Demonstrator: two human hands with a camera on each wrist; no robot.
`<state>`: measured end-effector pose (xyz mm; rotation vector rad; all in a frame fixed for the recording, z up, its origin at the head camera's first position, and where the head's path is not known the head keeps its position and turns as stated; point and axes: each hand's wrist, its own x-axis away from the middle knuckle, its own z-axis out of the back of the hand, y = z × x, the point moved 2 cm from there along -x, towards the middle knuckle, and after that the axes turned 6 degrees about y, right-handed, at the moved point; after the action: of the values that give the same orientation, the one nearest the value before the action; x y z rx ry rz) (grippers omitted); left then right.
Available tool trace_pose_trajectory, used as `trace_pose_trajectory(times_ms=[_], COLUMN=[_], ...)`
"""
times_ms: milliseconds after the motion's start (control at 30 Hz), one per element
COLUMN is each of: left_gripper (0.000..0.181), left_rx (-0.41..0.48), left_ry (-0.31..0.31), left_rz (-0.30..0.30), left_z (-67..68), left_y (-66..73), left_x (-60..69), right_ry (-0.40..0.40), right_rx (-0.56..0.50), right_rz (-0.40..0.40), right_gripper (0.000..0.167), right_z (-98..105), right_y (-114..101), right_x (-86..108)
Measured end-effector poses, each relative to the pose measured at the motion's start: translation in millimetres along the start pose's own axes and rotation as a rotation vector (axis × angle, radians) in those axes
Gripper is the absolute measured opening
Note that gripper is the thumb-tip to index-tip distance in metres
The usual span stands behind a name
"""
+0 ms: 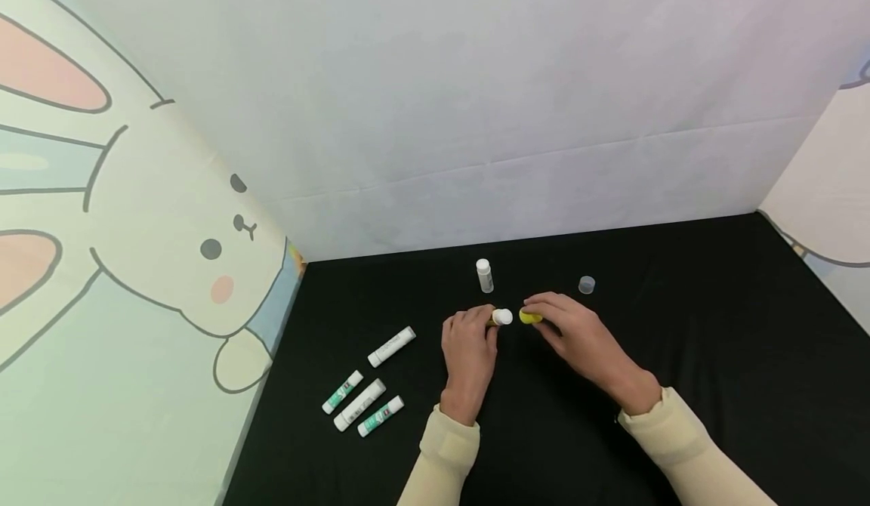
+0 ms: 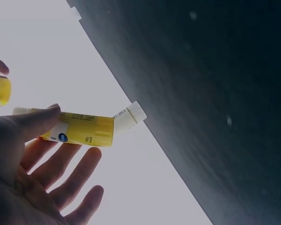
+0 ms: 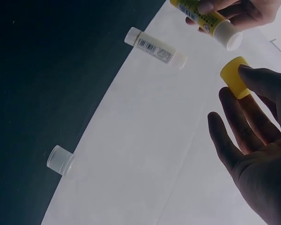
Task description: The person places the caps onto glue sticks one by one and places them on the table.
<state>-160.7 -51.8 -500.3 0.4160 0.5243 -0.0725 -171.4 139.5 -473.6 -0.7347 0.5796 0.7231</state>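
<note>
My left hand point(image 1: 469, 344) grips a yellow glue stick point(image 2: 86, 129) between thumb and fingers. Its white uncapped end point(image 1: 503, 316) points right, toward the other hand. A yellow cap point(image 3: 235, 77) is pinched between the thumb and fingers of my right hand point(image 1: 578, 340), a short gap away from the glue stick. Behind the hands a white glue stick point(image 1: 485, 276) stands upright on the black table. To its right a clear cap point(image 1: 587, 285) sits on the cloth, behind my right hand.
At the left of the black tablecloth point(image 1: 544, 445) lie several glue sticks, among them a white one point(image 1: 391, 347) and a green-and-white one point(image 1: 381, 416). A pale backdrop point(image 1: 476, 98) rises behind the table, with a cartoon rabbit panel point(image 1: 156, 211) on the left.
</note>
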Motion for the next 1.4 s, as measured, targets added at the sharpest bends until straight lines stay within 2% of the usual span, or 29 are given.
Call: trace_pose_trajectory(times_ms=[200,900,1400], left_gripper=[0.023,0.026,0.03], left_rx=[0.005,-0.057,-0.074], left_ry=[-0.025,0.044,0.006], left_rz=[-0.014,-0.149,-0.202], left_z=[-1.5,2.1,1.6], left_y=[2.3,7.8,4.7], left_x=[3.9,11.9,13.3], right_ry=[-0.001,-0.005,-0.061], right_rx=[-0.025,-0.033,-0.046], right_rz=[0.015,0.046,0.028], right_gripper=[0.046,0.049,0.042], right_z=[-3,-8,-12], right_y=[-4,-8,-7], right_x=[0.3,3.2,5.9])
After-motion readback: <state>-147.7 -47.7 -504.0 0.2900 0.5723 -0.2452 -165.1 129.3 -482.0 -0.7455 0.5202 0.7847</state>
